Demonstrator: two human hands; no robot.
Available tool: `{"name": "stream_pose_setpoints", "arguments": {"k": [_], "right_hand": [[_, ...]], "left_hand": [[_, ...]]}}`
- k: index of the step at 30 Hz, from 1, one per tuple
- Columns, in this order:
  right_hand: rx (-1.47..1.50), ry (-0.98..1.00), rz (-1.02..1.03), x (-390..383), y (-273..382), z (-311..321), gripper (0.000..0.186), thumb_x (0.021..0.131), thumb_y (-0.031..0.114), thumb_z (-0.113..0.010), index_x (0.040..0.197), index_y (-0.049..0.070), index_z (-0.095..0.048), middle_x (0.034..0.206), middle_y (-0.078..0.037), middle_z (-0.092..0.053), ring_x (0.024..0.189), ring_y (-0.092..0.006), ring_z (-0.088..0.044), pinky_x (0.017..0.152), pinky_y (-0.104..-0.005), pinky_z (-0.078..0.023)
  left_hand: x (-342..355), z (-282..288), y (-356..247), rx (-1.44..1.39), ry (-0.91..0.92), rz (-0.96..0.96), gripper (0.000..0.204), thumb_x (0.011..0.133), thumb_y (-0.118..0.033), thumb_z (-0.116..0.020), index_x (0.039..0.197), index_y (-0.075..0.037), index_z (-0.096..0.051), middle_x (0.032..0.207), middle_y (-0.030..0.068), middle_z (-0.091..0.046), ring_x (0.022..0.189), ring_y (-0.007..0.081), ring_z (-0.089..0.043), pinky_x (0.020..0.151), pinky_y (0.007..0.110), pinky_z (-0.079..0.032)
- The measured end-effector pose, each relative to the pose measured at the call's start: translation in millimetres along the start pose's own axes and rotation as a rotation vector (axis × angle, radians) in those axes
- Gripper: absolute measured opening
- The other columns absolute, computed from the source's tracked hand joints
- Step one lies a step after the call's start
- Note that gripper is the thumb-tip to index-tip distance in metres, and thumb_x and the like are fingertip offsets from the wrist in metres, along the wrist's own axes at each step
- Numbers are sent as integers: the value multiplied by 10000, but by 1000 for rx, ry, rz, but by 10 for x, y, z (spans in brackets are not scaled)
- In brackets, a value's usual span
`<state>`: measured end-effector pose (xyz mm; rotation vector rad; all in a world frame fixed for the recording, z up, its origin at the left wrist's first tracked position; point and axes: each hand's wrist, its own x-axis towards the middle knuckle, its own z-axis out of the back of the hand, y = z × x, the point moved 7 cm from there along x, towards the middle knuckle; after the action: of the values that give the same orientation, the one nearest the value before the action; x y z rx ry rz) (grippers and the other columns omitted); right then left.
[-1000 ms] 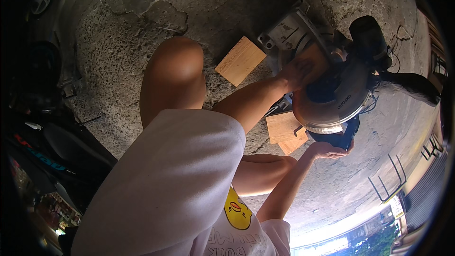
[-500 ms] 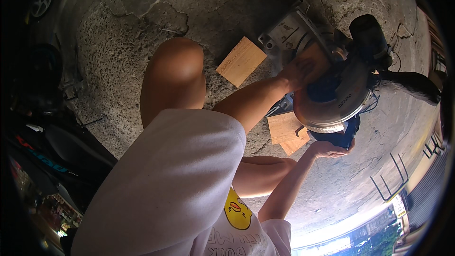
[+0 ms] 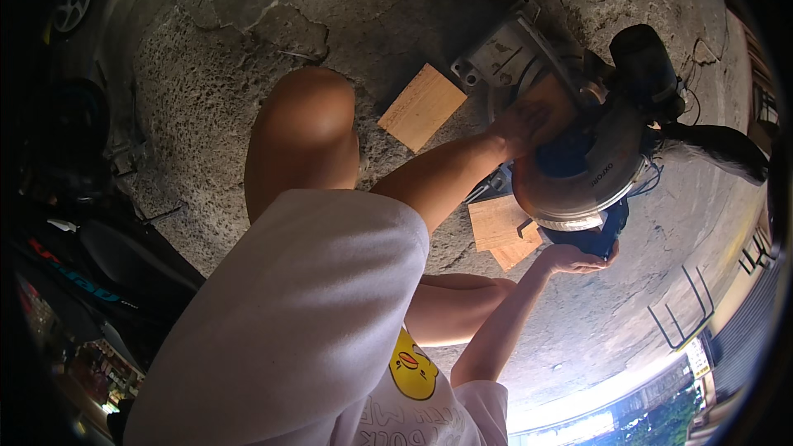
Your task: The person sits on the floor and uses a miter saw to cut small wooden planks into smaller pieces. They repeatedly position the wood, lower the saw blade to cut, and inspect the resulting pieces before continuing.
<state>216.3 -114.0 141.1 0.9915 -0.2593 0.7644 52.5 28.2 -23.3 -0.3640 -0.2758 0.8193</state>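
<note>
In front of me on the ground stands a miter saw (image 3: 586,173) with a grey round guard and a blue inner cover. My left hand (image 3: 524,125) lies flat on a wooden board (image 3: 555,103), which rests on the saw's metal base (image 3: 504,58). Its fingers are stretched over the board, partly in shadow. Below the guard, my right hand (image 3: 578,260) is closed around the saw's dark blue handle (image 3: 596,238), its fingers wrapped under it. The guard hides the blade and where it meets the board.
One cut wooden piece (image 3: 423,107) lies on the rough concrete left of the saw. More wooden pieces (image 3: 500,223) overlap near my right forearm, a small dark angled tool (image 3: 524,225) on top. A motorbike (image 3: 99,256) stands at the left, and a metal rack (image 3: 681,314) at the right.
</note>
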Motion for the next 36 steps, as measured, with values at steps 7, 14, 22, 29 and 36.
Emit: {"name": "stream_pose_setpoints", "arguments": {"k": [7,14,22,29,36], "right_hand": [[23,-6,-1,-25,-69,-5,593,1035,465,-114,1151,52,-524,1071,-93,-527,880,-170,-586,672,-241,-550],[-72,-38,18,-45,-71,35,602,1037,459,-121,1142,54,-554,1109,-110,-542,991,-224,-568,829,-335,-528],[-38,-39,16,-73,-83,11,612,1037,449,-97,1143,54,-551,1111,-110,-545,974,-215,-580,795,-327,-531],[-60,-35,-12,-111,-143,9,631,1038,464,-90,1167,41,-541,1147,-143,-533,1053,-275,-541,920,-409,-457],[140,-61,-27,-121,-204,-16,598,1037,472,-136,1154,64,-557,1119,-92,-545,1044,-201,-546,899,-358,-480]], "left_hand": [[69,-157,30,-23,69,68,633,843,-297,-546,1381,20,-442,1493,158,-371,1401,291,-309,1157,432,-215],[109,-412,-31,430,276,-48,608,895,-317,-477,1430,-37,-403,1551,112,-288,1445,255,-222,1178,404,-159],[137,-425,57,288,160,47,663,853,-338,-530,1428,-35,-401,1540,111,-309,1436,241,-243,1184,373,-160],[115,-260,63,77,322,62,687,839,-339,-545,1433,-32,-389,1533,117,-322,1438,241,-243,1183,366,-167],[107,-98,11,98,309,13,677,857,-340,-529,1441,-31,-379,1548,110,-296,1444,240,-231,1170,371,-180]]}}
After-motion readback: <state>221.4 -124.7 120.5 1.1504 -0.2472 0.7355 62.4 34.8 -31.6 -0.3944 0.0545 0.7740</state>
